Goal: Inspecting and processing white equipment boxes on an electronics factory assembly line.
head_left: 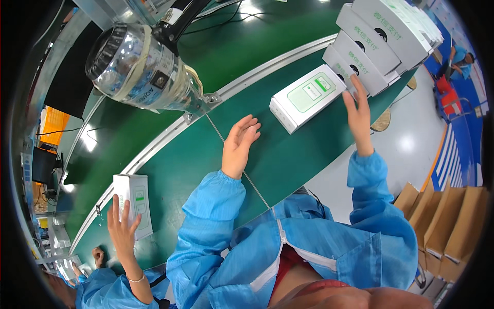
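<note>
The head view showed one white box (311, 97) on the green desk (180, 165), lying flat between the person's two hands. Its long axis ran aslant, one end turned toward the left hand (239, 147) and the other up toward the right hand (360, 110) and the desk's right end. The right hand was the nearer: its thumb and fingers stood apart, just beside the box's right end, though whether the thumb touched it could not be told. The left hand hung beyond the opposite end, clearly apart from the box, with fingers loosely bent and nothing in them; the box lay to its right.

Close past the box's right end rose a stack of white boxes (370, 44), at the desk's far right corner. A metal rail (246, 81) followed the desk's far edge, with a clear bottle (170, 77) above it. Toward the desk's left end, a co-worker's hand (122, 232) was at another white carton (141, 206).
</note>
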The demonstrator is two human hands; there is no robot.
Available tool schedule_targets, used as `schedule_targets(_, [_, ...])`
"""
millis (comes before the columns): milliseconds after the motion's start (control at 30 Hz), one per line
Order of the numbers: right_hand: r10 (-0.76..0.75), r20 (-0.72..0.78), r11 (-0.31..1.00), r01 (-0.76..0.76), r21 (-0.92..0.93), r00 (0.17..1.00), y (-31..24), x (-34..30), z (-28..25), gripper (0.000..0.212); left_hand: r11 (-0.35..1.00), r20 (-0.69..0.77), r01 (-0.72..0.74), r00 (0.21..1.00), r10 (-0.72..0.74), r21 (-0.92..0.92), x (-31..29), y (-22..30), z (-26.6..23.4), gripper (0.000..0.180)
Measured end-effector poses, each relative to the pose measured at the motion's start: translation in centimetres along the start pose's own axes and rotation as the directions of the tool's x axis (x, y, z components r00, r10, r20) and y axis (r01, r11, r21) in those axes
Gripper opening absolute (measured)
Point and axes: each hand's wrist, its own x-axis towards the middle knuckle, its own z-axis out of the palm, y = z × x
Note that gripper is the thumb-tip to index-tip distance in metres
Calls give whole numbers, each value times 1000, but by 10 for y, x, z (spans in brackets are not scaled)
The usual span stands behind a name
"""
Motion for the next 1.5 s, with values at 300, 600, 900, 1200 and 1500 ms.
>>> schedule_targets(300, [319, 331, 876, -410, 255, 888, -10, -21, 47, 45, 966, -108, -100, 986, 128, 239, 0, -1, 12, 74])
schedule_targets(600, [61, 596, 647, -486, 587, 800, -63, -52, 109, 54, 850, -354, -181, 851, 387, 494, -70, 35, -50, 79])
schedule_targets(900, [59, 697, 801, -450, 394, 715, -62, -53, 107, 50, 874, -295, -42, 932, 209, 485, -90, 44, -80, 77])
schedule_targets(1200, [37, 675, 770, -451, 451, 737, -71, -38, 149, 61, 905, -337, -231, 872, 355, 357, -61, 38, -97, 77])
schedule_targets(1500, [-87, 565, 828, -255, 499, 821, -61, -51, 155, 62, 855, -367, -235, 827, 426, 463, -68, 31, -97, 77])
